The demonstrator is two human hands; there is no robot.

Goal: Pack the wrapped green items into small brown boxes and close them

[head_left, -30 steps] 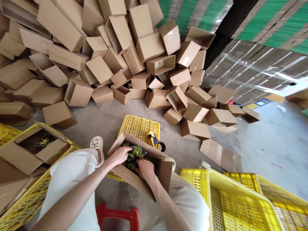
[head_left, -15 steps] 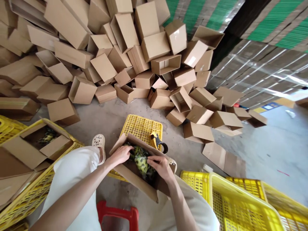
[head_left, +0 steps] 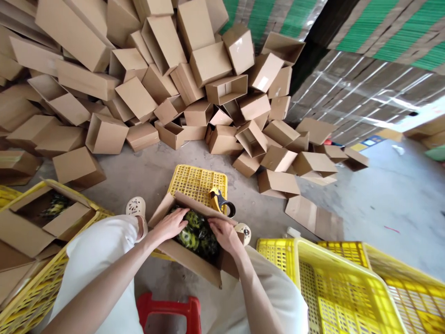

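An open cardboard box [head_left: 193,260] rests tilted on the yellow crate in front of me. Inside lie dark, net-like wrapped bundles [head_left: 194,232] with yellow-green showing through; their exact kind is unclear. My left hand [head_left: 174,223] lies over the box's left end, fingers stretched onto the contents. At the right end, my right hand [head_left: 224,234] touches the bundles near the far wall with slightly bent fingers. Neither hand lifts anything. A yellow-and-black tape dispenser [head_left: 218,199] sits on the crate just beyond the box.
The upturned yellow crate [head_left: 196,178] stands between my feet. A red stool [head_left: 168,306] is below me. Yellow crates [head_left: 347,278] stand at right; another [head_left: 45,297] at left holds an open carton [head_left: 31,232]. Many loose cardboard boxes [head_left: 139,97] are heaped ahead.
A yellow-green bundle my hands were handling now lies lower and flatter in the box. My left fingers have spread over the contents. The whole view has shifted slightly.
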